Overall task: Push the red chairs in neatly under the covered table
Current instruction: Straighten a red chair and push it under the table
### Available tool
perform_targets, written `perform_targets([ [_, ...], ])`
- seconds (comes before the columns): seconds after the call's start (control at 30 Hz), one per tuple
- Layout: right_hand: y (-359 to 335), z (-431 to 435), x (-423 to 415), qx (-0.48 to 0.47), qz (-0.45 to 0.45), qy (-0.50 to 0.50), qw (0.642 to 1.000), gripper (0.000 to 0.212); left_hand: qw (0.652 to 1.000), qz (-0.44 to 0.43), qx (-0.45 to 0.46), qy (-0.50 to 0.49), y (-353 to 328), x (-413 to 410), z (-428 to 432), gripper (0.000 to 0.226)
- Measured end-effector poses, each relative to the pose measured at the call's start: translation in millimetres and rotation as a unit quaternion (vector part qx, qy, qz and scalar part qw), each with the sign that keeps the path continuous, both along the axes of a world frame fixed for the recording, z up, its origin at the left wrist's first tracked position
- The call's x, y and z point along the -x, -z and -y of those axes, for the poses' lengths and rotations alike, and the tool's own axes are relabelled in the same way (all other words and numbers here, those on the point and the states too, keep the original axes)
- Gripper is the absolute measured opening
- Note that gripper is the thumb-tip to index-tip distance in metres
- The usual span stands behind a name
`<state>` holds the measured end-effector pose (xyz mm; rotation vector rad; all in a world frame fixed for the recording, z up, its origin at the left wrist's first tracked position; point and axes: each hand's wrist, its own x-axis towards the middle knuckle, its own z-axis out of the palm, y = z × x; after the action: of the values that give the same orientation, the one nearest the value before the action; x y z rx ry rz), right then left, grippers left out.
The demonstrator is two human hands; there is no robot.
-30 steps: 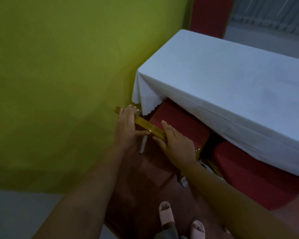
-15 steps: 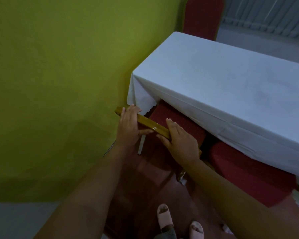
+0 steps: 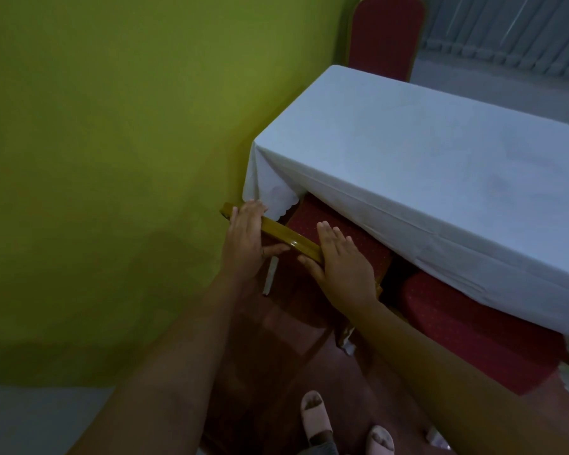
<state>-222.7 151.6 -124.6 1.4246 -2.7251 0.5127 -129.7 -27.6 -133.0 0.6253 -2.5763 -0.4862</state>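
A red chair (image 3: 312,221) with a gold frame stands at the near left corner of the table (image 3: 424,165), which is covered by a white cloth. Its seat is partly under the hanging cloth. My left hand (image 3: 245,239) lies over the gold top rail (image 3: 286,236) of the chair back near its left end, thumb under the rail. My right hand (image 3: 340,262) rests on the same rail further right, fingers flat and reaching over the seat. A second red chair (image 3: 473,326) sits to the right, its seat partly under the cloth.
A yellow-green wall (image 3: 112,159) runs close along the left of the chair and table. A third red chair (image 3: 385,37) stands at the table's far end. The floor is dark red. My feet in pale sandals (image 3: 316,418) show at the bottom.
The chair has slid further under the cloth, with both hands moving forward on its top rail. My right hand's fingers have flattened over the rail.
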Motion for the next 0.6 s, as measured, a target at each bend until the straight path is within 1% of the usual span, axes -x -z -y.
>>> perform_targets([
  [0.1, 2.6, -2.6, -1.0, -0.002, -0.014, 0.004, 1.0, 0.074, 1.0, 0.009, -0.007, -0.005, -0.6, -1.2, -0.4, 0.106],
  [0.2, 4.2, -4.6, -1.3, -0.003, -0.01, 0.001, 1.0, 0.072, 1.0, 0.02, -0.005, -0.011, -2.4, -3.2, -2.3, 0.108],
  [0.43, -2.1, -21.0, 2.5, 0.01, 0.055, -0.048, 0.997, 0.064, 0.998, 0.027, -0.013, -0.047, -4.3, -11.4, -18.8, 0.111],
  [0.53, 2.5, -42.1, 3.6, 0.024, 0.078, -0.047, 0.996, 0.059, 0.995, 0.039, -0.006, -0.088, -0.9, -16.5, -32.3, 0.103],
  [0.6, 7.6, -60.4, 4.8, 0.029, 0.095, -0.036, 0.994, 0.058, 0.993, 0.043, -0.002, -0.114, 2.8, -18.9, -47.0, 0.091],
])
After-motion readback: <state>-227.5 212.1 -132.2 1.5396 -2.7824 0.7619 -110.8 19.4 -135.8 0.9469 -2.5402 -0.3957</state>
